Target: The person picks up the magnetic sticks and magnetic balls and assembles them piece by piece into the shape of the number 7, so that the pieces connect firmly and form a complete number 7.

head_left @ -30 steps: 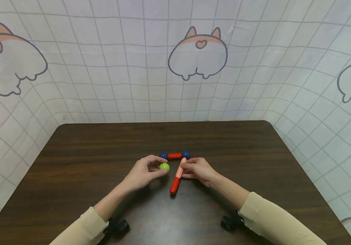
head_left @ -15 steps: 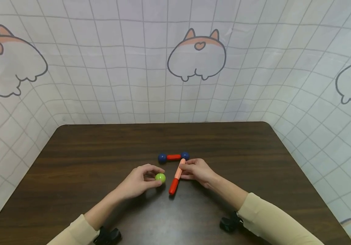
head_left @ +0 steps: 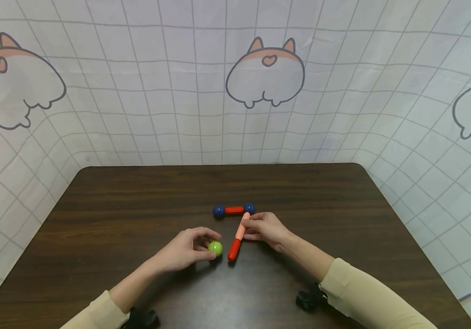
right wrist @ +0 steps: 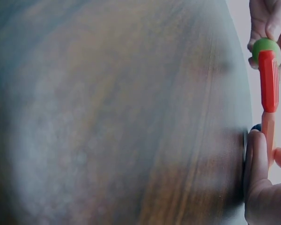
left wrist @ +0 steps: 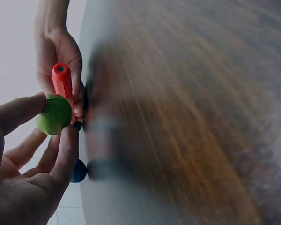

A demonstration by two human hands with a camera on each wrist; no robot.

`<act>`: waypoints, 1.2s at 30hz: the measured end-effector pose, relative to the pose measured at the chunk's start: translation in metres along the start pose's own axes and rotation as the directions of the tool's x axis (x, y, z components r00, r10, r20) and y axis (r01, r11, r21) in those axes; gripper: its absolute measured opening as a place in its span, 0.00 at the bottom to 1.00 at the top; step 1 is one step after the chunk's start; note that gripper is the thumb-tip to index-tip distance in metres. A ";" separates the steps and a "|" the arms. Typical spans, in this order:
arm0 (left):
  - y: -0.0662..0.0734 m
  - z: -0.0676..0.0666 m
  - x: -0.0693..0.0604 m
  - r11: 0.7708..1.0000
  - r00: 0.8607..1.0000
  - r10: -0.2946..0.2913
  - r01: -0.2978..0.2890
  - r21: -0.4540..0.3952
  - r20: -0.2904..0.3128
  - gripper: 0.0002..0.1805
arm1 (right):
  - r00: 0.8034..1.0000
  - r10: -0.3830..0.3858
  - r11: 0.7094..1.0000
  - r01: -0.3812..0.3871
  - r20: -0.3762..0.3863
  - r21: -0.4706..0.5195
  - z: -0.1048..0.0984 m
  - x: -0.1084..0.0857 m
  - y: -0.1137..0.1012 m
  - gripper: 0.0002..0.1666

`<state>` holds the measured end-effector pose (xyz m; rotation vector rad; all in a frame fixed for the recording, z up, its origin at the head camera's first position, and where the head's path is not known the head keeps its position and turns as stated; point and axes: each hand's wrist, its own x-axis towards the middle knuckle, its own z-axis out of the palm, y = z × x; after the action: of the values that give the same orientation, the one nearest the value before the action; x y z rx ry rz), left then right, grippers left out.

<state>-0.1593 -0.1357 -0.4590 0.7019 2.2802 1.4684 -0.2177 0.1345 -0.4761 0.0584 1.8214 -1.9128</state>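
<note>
In the head view my left hand (head_left: 187, 249) pinches a green ball (head_left: 215, 248) between thumb and fingers. Just right of it, my right hand (head_left: 269, 232) grips a pink stick (head_left: 241, 228) with thumb and fingertips. A red stick (head_left: 234, 250) lines up end to end with the pink one and points toward me. Its free end, with a small dark dot, shows in the left wrist view as a red stick (left wrist: 62, 79) beside the green ball (left wrist: 54, 114). Whether the pink stick's far end touches the blue ball (head_left: 249, 208) behind it, I cannot tell.
Beyond my hands a short red stick (head_left: 234, 210) lies crosswise between the right blue ball and a left blue ball (head_left: 219, 211). Everything is over a dark wood-grain table (head_left: 136, 192). A white grid-patterned curtain (head_left: 157, 91) surrounds its back and sides.
My left hand has drawn the green ball toward me and slightly left, away from the blue balls and near the red stick's free end. My right hand holds nearly still.
</note>
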 end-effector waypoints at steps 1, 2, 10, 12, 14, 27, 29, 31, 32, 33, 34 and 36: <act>0.000 0.000 -0.001 1.000 1.000 -0.005 0.005 -0.002 0.005 0.22 | 1.000 0.002 1.000 -0.002 -0.001 -0.001 0.000 0.000 0.000 0.21; 0.001 0.000 -0.002 1.000 1.000 -0.010 0.010 -0.007 0.011 0.22 | 1.000 0.005 1.000 -0.005 -0.001 -0.001 0.000 0.000 0.000 0.22; 0.001 0.002 -0.007 0.999 0.999 -0.019 0.020 -0.040 0.043 0.19 | 1.000 0.003 1.000 -0.003 -0.004 -0.002 0.000 0.001 -0.002 0.23; 0.001 0.002 -0.007 0.999 0.999 -0.020 0.022 -0.036 0.050 0.19 | 1.000 0.002 1.000 -0.002 -0.005 -0.003 0.000 0.001 -0.003 0.23; 0.000 0.002 -0.008 0.999 0.998 -0.020 0.022 -0.040 0.057 0.19 | 1.000 0.003 1.000 -0.003 -0.004 -0.002 0.000 0.002 -0.003 0.23; -0.002 0.010 -0.013 0.997 0.997 -0.073 0.074 -0.036 0.039 0.19 | 1.000 0.024 1.000 -0.024 -0.011 0.000 0.002 0.001 -0.001 0.23; -0.001 0.012 -0.014 0.996 0.996 -0.078 0.079 -0.047 0.036 0.20 | 1.000 0.024 1.000 -0.024 -0.011 0.003 0.003 0.002 0.000 0.23; 0.000 0.013 -0.013 0.995 0.996 -0.079 0.081 -0.052 0.034 0.19 | 1.000 0.018 1.000 -0.018 -0.010 0.003 0.003 0.003 0.000 0.23; 0.000 0.014 -0.013 0.995 0.996 -0.078 0.079 -0.053 0.032 0.19 | 1.000 0.016 1.000 -0.016 -0.012 0.003 0.003 0.003 0.000 0.24; -0.001 0.014 -0.012 0.995 0.996 -0.078 0.080 -0.054 0.031 0.19 | 1.000 0.013 1.000 -0.013 -0.013 0.004 0.003 0.003 0.000 0.24; -0.001 0.014 -0.012 0.995 0.996 -0.080 0.081 -0.051 0.029 0.19 | 1.000 0.011 1.000 -0.011 -0.015 0.004 0.003 0.003 0.000 0.24; -0.002 0.014 -0.011 0.996 0.996 -0.080 0.081 -0.046 0.027 0.19 | 1.000 0.006 1.000 -0.006 -0.012 0.000 0.002 0.003 0.000 0.24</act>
<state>-0.1434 -0.1317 -0.4664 0.6042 2.2207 1.4631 -0.2196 0.1311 -0.4775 0.0749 1.8272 -1.9124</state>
